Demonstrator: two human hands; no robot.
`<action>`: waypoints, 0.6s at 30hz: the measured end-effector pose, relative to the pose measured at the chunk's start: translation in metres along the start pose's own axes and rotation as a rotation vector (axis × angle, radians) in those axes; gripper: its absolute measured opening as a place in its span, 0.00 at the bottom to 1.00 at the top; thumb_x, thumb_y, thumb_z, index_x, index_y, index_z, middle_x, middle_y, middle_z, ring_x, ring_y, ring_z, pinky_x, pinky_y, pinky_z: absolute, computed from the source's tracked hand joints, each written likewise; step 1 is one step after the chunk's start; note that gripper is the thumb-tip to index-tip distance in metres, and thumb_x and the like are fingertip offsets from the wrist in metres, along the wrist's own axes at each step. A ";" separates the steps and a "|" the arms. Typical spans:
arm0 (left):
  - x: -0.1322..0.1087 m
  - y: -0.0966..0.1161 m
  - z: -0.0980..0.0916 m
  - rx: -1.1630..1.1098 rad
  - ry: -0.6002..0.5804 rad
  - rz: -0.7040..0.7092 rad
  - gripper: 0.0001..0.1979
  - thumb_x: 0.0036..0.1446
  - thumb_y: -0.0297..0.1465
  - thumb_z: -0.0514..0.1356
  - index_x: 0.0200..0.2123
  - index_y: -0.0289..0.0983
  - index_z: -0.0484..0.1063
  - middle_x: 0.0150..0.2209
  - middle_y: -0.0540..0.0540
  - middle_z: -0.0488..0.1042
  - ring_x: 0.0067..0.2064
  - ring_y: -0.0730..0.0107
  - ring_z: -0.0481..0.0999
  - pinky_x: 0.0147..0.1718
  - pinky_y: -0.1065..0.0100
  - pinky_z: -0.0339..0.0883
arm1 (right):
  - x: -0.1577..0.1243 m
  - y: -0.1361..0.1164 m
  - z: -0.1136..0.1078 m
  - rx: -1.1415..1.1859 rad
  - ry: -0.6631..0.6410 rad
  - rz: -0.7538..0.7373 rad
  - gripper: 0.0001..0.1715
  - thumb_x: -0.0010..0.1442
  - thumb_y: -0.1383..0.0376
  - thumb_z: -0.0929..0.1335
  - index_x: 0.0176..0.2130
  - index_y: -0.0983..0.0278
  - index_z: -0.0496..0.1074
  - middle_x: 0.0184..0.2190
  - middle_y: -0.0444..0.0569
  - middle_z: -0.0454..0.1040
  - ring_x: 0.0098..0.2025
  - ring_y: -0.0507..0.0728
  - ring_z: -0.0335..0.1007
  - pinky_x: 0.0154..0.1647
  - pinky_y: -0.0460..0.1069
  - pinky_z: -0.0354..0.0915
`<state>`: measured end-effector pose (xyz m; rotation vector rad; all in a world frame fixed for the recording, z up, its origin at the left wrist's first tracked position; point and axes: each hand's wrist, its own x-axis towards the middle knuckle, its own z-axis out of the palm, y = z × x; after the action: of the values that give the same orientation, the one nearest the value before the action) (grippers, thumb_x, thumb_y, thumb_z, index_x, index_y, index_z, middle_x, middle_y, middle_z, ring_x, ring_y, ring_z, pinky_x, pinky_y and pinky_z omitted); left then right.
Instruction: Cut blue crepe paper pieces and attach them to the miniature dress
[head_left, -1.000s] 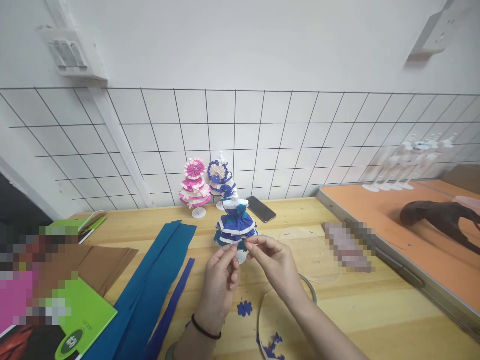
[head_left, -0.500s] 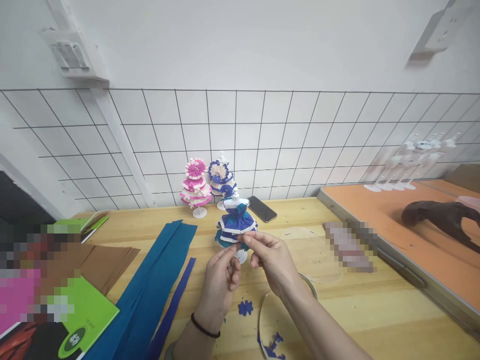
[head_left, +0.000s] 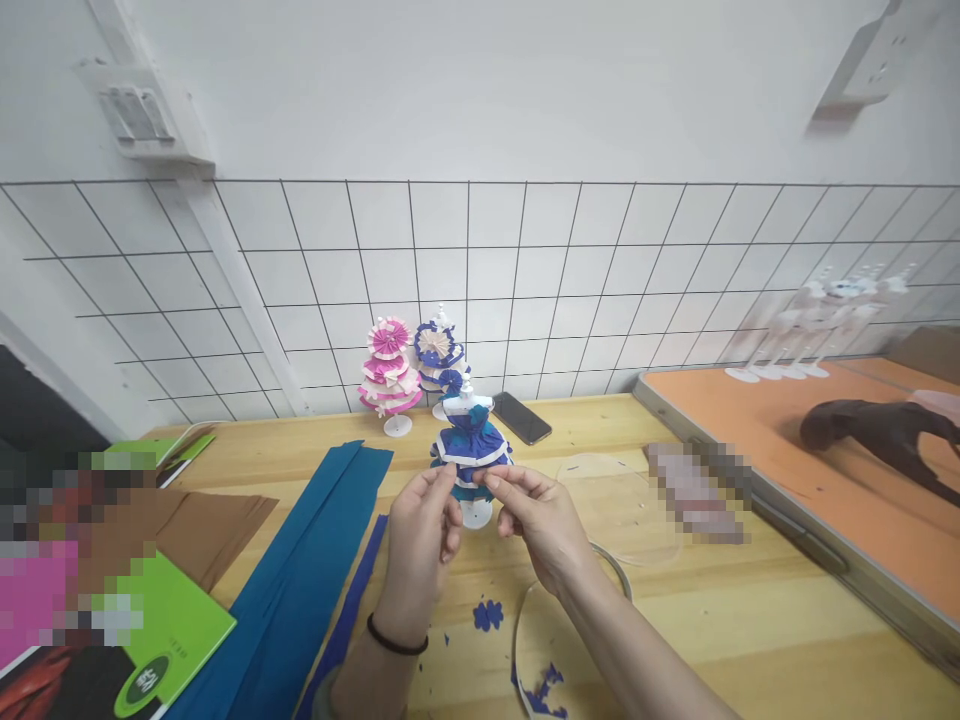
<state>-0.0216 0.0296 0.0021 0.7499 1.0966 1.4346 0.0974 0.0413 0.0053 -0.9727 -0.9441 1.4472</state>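
Observation:
A small white dress-form stand (head_left: pixel 477 516) wears a layered dress (head_left: pixel 471 443) of blue and teal crepe paper with white trim. It stands upright in front of me. At the left front of its skirt, my left hand (head_left: pixel 418 530) has thumb and forefinger pinched together. My right hand (head_left: pixel 546 522) pinches in front of the lower tiers, near the middle right. Whatever is between the fingertips of either hand is too small or hidden to make out. Two blue paper flowers (head_left: pixel 488 615) lie on the wooden table below the hands.
Behind stand a pink paper dress (head_left: pixel 391 375), a blue-and-cream one (head_left: pixel 437 345) and a phone (head_left: pixel 523 418). Teal crepe paper (head_left: pixel 300 560) and a blue strip (head_left: pixel 352 610) lie left. A clear round sheet (head_left: pixel 622 510), a hoop (head_left: pixel 516 640) and an orange board (head_left: pixel 720 400) are right.
My left hand has moved left and slightly up, away from the right fingertips, to the skirt's left side. My right hand stays almost in place, still pinched.

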 end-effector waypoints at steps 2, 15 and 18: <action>0.004 0.000 0.000 0.007 0.004 0.018 0.14 0.44 0.42 0.59 0.24 0.36 0.63 0.13 0.57 0.62 0.09 0.85 0.54 0.07 0.81 0.42 | -0.001 0.001 0.000 -0.002 -0.012 -0.003 0.13 0.43 0.60 0.71 0.28 0.67 0.73 0.31 0.50 0.76 0.12 0.42 0.59 0.13 0.39 0.52; 0.013 -0.004 0.009 -0.046 -0.063 -0.013 0.13 0.42 0.38 0.62 0.20 0.36 0.62 0.12 0.58 0.61 0.09 0.86 0.53 0.07 0.81 0.41 | 0.001 0.006 -0.002 -0.068 -0.037 -0.042 0.13 0.45 0.59 0.71 0.29 0.67 0.73 0.28 0.48 0.75 0.13 0.44 0.60 0.14 0.41 0.57; 0.014 -0.004 0.009 -0.073 -0.079 -0.009 0.13 0.43 0.37 0.61 0.20 0.36 0.62 0.12 0.58 0.61 0.09 0.86 0.53 0.07 0.81 0.41 | -0.003 0.003 -0.001 -0.129 -0.018 -0.100 0.14 0.44 0.58 0.71 0.29 0.67 0.73 0.23 0.45 0.73 0.12 0.44 0.57 0.12 0.41 0.56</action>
<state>-0.0146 0.0453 -0.0004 0.7429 0.9808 1.4182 0.0979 0.0379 0.0027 -0.9941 -1.0948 1.3262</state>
